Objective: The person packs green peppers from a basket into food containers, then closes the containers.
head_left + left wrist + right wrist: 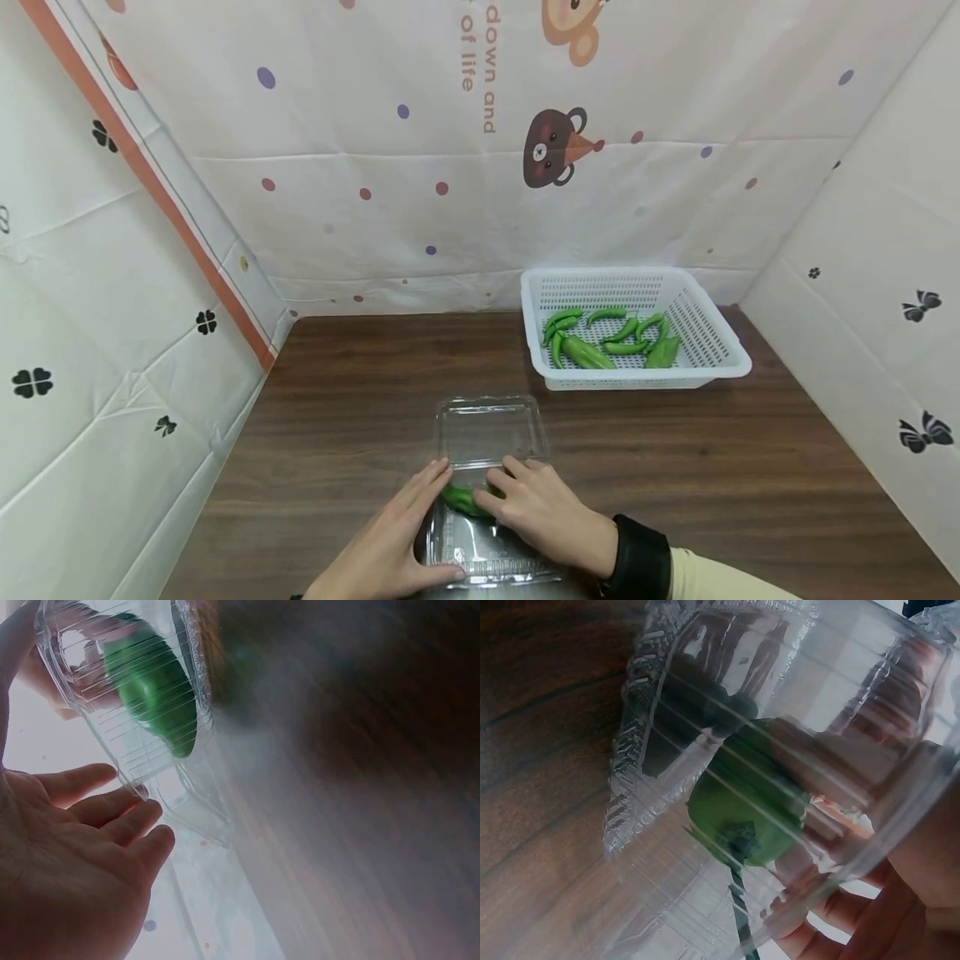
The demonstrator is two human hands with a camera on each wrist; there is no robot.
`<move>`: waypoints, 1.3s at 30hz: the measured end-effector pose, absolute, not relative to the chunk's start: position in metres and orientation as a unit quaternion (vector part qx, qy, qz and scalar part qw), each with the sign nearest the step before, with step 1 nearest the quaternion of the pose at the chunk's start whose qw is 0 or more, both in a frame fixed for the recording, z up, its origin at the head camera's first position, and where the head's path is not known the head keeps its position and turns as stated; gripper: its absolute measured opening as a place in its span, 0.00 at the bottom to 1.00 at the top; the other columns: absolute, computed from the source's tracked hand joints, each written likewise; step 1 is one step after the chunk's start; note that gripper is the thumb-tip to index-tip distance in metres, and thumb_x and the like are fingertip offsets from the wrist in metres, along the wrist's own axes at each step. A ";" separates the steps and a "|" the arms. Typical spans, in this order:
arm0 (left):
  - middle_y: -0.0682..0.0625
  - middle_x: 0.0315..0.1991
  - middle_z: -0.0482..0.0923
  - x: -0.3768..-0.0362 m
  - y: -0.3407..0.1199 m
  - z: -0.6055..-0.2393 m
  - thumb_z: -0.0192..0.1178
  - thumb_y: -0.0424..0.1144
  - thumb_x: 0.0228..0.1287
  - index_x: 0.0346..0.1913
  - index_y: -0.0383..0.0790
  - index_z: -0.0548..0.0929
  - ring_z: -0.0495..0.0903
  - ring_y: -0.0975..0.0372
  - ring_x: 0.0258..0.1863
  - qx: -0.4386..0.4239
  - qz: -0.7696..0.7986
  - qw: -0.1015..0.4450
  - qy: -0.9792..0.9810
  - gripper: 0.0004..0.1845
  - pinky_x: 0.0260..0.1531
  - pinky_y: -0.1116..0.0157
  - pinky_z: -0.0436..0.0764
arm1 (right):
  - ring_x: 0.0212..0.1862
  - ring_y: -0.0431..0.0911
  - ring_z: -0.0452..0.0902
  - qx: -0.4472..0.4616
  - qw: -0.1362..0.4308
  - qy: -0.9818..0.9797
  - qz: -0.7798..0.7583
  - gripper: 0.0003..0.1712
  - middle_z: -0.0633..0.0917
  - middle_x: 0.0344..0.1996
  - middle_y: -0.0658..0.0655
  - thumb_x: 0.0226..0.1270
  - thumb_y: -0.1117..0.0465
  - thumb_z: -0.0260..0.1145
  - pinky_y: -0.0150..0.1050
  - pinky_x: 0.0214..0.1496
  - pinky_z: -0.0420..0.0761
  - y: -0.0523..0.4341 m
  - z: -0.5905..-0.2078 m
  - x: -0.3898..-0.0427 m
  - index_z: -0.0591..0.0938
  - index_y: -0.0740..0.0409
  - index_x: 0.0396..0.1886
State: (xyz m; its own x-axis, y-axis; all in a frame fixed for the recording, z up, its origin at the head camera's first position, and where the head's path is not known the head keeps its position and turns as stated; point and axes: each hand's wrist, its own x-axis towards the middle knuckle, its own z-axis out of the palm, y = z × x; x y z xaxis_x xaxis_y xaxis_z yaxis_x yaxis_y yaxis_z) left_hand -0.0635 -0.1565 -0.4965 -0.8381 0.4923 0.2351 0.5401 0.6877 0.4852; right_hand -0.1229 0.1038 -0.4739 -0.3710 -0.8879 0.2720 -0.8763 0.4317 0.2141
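Nearest on the dark wooden worktop (315, 400), both hands work a clear plastic clamshell box (487, 433). The left hand (390, 542) rests flat against its left side, fingers straight; the right hand (540, 508) presses a green pepper (465, 500) into it. Far right, a white slotted plastic basket (720, 342) holds more green peppers (607, 337).

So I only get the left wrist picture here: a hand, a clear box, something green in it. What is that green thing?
Observer: A green pepper, lying in the clear plastic box.
Operator: Is the other hand doing anything?
Observer: Yes, the right hand rests on that pepper, fingers over it.
Operator: Are there more peppers around?
Observer: Several lie in a white basket farther back on the table.
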 end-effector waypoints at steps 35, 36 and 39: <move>0.43 0.81 0.54 -0.130 -0.102 -0.443 0.59 0.68 0.68 0.80 0.37 0.61 0.58 0.49 0.79 -0.352 -0.222 0.110 -0.903 0.50 0.72 0.48 0.66 | 0.35 0.44 0.77 0.464 0.288 -0.836 0.052 0.20 0.83 0.36 0.49 0.57 0.50 0.81 0.35 0.31 0.80 0.142 -0.424 -0.166 0.89 0.49 0.48; 0.44 0.81 0.53 -0.134 -0.100 -0.441 0.60 0.67 0.68 0.80 0.37 0.61 0.57 0.50 0.79 -0.352 -0.223 0.113 -0.902 0.49 0.73 0.49 0.65 | 0.35 0.45 0.77 0.461 0.291 -0.837 0.053 0.20 0.83 0.36 0.50 0.57 0.50 0.81 0.36 0.31 0.80 0.143 -0.423 -0.168 0.89 0.49 0.48; 0.44 0.81 0.53 -0.143 -0.092 -0.437 0.60 0.65 0.69 0.79 0.36 0.61 0.57 0.50 0.79 -0.351 -0.231 0.119 -0.900 0.48 0.74 0.50 0.63 | 0.36 0.45 0.78 0.451 0.298 -0.839 0.059 0.20 0.83 0.36 0.50 0.58 0.51 0.81 0.36 0.31 0.80 0.148 -0.419 -0.175 0.89 0.50 0.49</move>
